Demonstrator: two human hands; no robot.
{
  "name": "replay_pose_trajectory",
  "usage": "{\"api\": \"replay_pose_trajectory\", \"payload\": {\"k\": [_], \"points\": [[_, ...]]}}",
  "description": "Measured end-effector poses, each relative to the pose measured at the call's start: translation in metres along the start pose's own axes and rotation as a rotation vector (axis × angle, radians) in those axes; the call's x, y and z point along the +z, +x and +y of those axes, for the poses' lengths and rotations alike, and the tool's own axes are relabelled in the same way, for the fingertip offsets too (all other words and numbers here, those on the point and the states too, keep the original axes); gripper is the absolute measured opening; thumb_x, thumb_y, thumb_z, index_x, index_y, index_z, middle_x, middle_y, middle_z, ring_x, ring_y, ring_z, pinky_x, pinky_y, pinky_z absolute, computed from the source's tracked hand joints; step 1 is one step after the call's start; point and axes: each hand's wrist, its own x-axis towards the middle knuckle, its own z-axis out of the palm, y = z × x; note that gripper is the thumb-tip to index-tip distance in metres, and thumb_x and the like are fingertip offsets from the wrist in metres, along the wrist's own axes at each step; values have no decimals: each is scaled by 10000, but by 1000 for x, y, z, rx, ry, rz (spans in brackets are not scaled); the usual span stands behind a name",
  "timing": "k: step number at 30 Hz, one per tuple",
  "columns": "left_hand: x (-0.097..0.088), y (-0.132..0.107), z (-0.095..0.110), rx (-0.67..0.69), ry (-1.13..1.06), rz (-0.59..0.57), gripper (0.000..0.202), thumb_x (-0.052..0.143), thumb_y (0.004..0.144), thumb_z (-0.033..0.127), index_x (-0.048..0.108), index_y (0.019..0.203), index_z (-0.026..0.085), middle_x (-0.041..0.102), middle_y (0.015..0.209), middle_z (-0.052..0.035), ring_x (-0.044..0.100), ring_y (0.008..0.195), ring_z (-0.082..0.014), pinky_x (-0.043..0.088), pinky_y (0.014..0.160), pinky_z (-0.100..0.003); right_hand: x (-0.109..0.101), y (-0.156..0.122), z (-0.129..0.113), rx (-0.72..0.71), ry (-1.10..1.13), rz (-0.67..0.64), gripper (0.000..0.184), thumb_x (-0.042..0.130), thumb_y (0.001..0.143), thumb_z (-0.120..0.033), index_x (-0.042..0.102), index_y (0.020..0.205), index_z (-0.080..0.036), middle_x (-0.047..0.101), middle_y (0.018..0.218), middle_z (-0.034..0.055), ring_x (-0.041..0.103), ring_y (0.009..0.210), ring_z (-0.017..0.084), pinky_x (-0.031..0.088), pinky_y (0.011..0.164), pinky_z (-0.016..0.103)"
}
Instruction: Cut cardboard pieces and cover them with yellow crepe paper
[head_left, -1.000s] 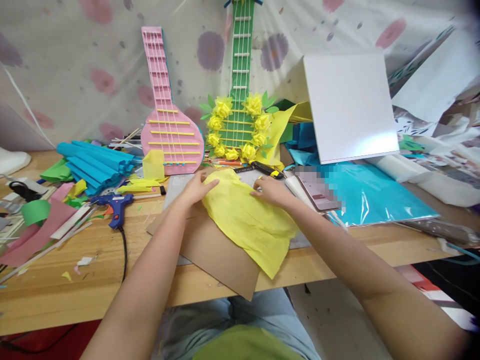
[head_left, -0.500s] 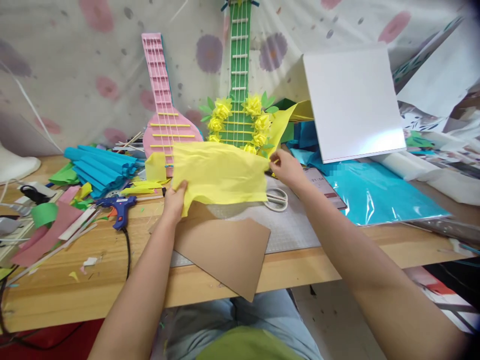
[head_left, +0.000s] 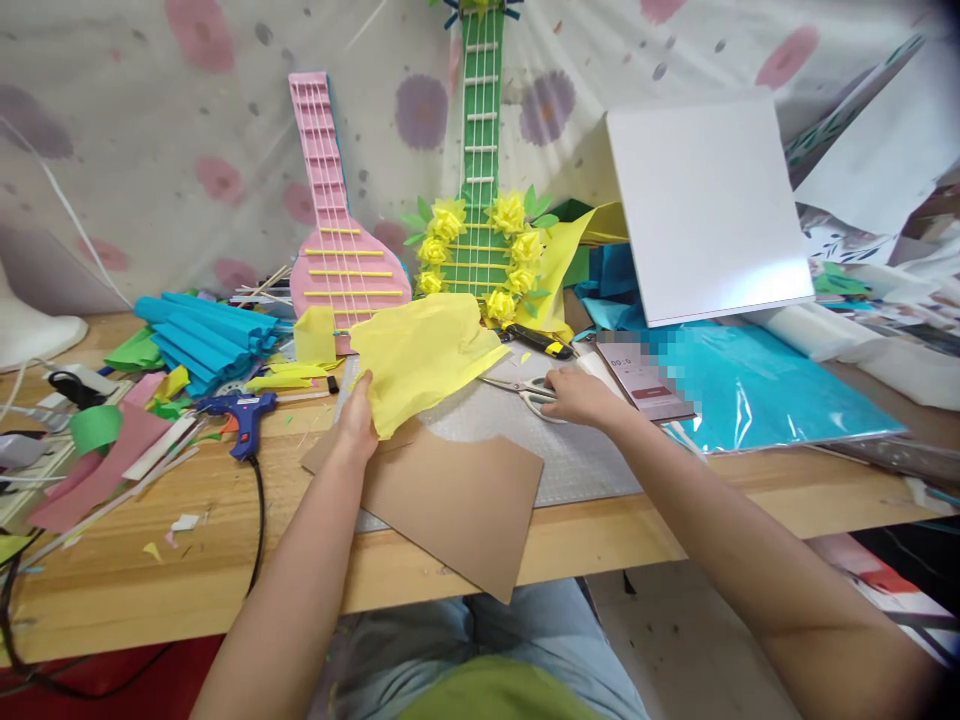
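Note:
A sheet of yellow crepe paper (head_left: 424, 355) hangs from my left hand (head_left: 358, 420), which pinches its lower left corner; the right side of the sheet droops free. My right hand (head_left: 581, 395) closes its fingers on the handles of the scissors (head_left: 536, 392), which lie on the grey cutting mat (head_left: 592, 465) with blades pointing left. Below the paper, a piece of brown cardboard (head_left: 457, 500) with a curved cut edge rests partly on the mat. A black and yellow utility knife (head_left: 541, 342) lies just beyond the scissors.
Behind stand a pink paper instrument (head_left: 349, 265) and a green one (head_left: 480, 150) with yellow paper flowers. At left are a blue glue gun (head_left: 244, 415), blue crepe paper (head_left: 206, 340) and scraps. A phone (head_left: 645, 380), blue wrapped sheet (head_left: 772, 400) and white board (head_left: 709, 210) occupy the right.
My right hand has let go of the paper's right edge and come down onto the scissors' handles. The paper now sags from my left hand alone.

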Motion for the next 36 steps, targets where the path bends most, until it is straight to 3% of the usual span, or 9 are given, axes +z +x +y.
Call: {"api": "replay_pose_trajectory", "payload": {"k": [3,7,11,14,18,22,26,31,36], "points": [[2,-8,2,8,51,-104,453,720,626,227,615,1063,173,653,1096,-91,611,1013,-244,517,845,-334,-1,-4,-2,5,-18,26,370,524,713,-324,565,1011,-108,591,1072,181,554,968,269,406,737,319],[6,-15,1,-12,134,-85,485,708,531,27,641,992,160,669,1063,-90,609,1017,-248,487,900,-369,-11,-8,7,36,52,-13,266,513,703,-330,594,888,-156,632,953,119,574,879,241,385,648,288],[11,-17,-2,-18,79,-44,411,633,608,15,632,994,157,668,1070,-79,598,1039,-242,482,911,-384,-22,-13,25,84,251,-108,218,556,669,-328,546,824,-175,619,803,55,550,728,183,345,563,255],[16,-18,-4,8,6,-66,382,626,647,47,622,1010,165,662,1085,-72,583,1068,-241,501,892,-364,-20,-16,32,40,457,-101,265,578,679,-393,504,801,-170,565,741,27,495,654,142,325,540,244],[23,-22,-8,64,-58,-127,389,666,649,111,615,1026,192,656,1096,-60,562,1100,-241,506,891,-348,-7,-23,25,-214,828,-77,461,507,714,-596,451,883,-170,489,759,16,443,660,122,357,579,246],[27,-24,-13,116,-101,-213,454,704,621,164,606,1064,189,669,1064,-76,559,1102,-249,479,921,-362,-8,-27,15,-508,987,-378,579,340,783,-666,452,1008,-145,480,751,15,433,662,116,379,635,260],[27,-23,-16,139,-94,-276,526,739,575,187,603,1084,181,670,1059,-92,574,1078,-258,468,922,-375,-23,-25,9,-610,932,-704,654,275,784,-699,501,982,-118,529,715,36,438,613,106,348,563,241],[25,-28,-14,110,-39,-294,605,776,497,192,606,1077,175,675,1045,-96,588,1048,-278,479,890,-383,-37,-13,-8,-697,887,-766,709,280,741,-746,513,986,-122,541,695,32,455,576,94,311,485,207],[22,-31,-9,95,8,-292,611,777,471,195,611,1058,173,672,1044,-104,586,1045,-285,476,885,-392,-40,-1,-23,-638,886,-754,682,262,763,-732,521,956,-131,529,695,25,505,595,98,306,443,184]]}}
